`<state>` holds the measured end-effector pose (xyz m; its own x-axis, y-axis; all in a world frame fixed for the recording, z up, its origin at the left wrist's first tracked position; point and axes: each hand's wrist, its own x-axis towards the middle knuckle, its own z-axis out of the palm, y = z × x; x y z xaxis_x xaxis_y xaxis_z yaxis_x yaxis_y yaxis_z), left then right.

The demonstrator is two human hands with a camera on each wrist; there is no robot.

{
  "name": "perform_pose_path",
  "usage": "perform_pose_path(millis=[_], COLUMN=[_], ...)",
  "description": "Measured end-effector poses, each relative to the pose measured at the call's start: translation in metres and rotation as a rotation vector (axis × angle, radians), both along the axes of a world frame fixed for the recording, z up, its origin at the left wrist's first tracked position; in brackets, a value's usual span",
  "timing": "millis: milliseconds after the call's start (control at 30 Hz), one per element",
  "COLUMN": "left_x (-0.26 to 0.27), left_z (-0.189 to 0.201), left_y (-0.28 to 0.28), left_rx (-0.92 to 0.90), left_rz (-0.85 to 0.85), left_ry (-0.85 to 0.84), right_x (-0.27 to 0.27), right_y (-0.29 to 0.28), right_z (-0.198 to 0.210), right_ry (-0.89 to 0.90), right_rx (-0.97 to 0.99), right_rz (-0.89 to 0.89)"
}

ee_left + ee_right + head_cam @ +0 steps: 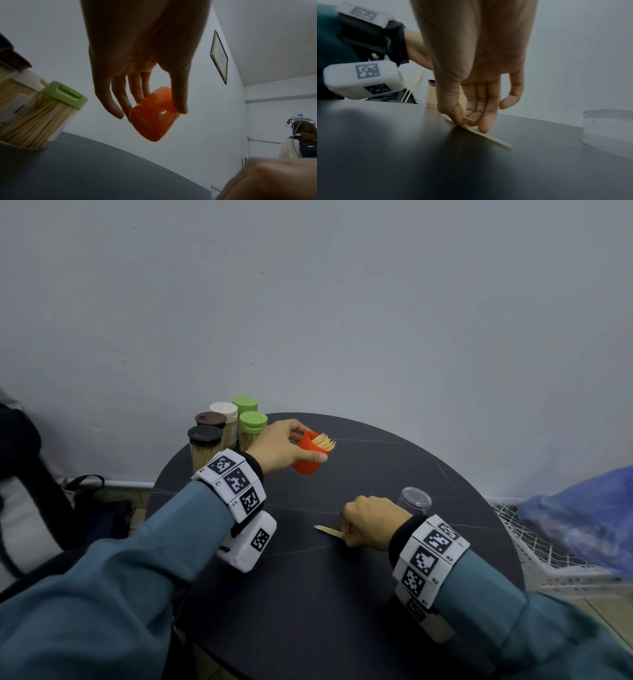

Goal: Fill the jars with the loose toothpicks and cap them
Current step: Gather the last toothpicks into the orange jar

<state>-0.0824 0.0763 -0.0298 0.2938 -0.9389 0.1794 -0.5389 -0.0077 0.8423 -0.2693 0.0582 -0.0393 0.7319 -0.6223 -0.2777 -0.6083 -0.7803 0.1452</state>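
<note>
My left hand [291, 445] holds an orange jar [310, 455] tilted above the dark round table [342, 594], toothpicks [324, 441] sticking out of its mouth. In the left wrist view the thumb and fingers [120, 102] grip the orange jar [154, 116] around its wall. My right hand [371, 522] is low on the table, nearer to me, pinching a small bundle of loose toothpicks [329, 530]. The right wrist view shows the thumb and fingers [488, 119] pressing the toothpicks [488, 136] against the tabletop. A clear cap [414, 500] stands just behind the right hand.
Several capped jars full of toothpicks stand at the table's far left edge: two dark-lidded [205, 446], one white-lidded [224, 414], two green-lidded [252, 426]. A white wire basket [548, 556] with a blue bag [582, 518] sits right of the table. A wall rises close behind.
</note>
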Motion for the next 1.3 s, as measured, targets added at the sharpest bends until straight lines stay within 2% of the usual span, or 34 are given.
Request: perform_pose_path(millis=[200,433,600,767,833,900,1033,1100,1200,1300], left_x=[0.002,0.002,0.004,0.008,0.009,0.009,0.009,0.009,0.009,0.010], left_z=[0.000,0.001,0.000,0.002,0.002,0.002,0.000,-0.002,-0.002,-0.001], left_y=[-0.001,0.000,0.001,0.001,0.001,0.002,0.003,0.003,0.003,0.002], left_rx=[-0.011,-0.016,-0.014,-0.019,-0.014,-0.010,-0.021,-0.030,-0.035,-0.043], left_rz=[0.011,0.001,0.003,0.013,0.014,0.011,0.017,0.021,0.013,0.015], left_ry=[0.015,0.022,0.043,0.063,0.069,0.067,0.068,0.082,0.100,0.092], right_x=[-0.003,-0.016,-0.019,-0.008,0.001,0.012,0.043,0.057,0.068,0.066], right_y=[-0.005,-0.026,-0.039,-0.062,-0.066,-0.065,-0.053,-0.048,-0.044,-0.047], right_z=[-0.002,0.004,0.016,0.049,0.066,0.080,0.093,0.092,0.088,0.083], right_ry=[-0.059,-0.297,-0.631,-1.029,-1.133,-1.067,-0.630,-0.514,-0.507,-0.678], right_rx=[0.013,0.138,0.368,0.309,0.264,0.173,0.032,0.024,0.002,0.002], right_rz=[-0.015,-0.114,-0.192,-0.232,-0.183,-0.082,0.091,0.137,0.182,0.167])
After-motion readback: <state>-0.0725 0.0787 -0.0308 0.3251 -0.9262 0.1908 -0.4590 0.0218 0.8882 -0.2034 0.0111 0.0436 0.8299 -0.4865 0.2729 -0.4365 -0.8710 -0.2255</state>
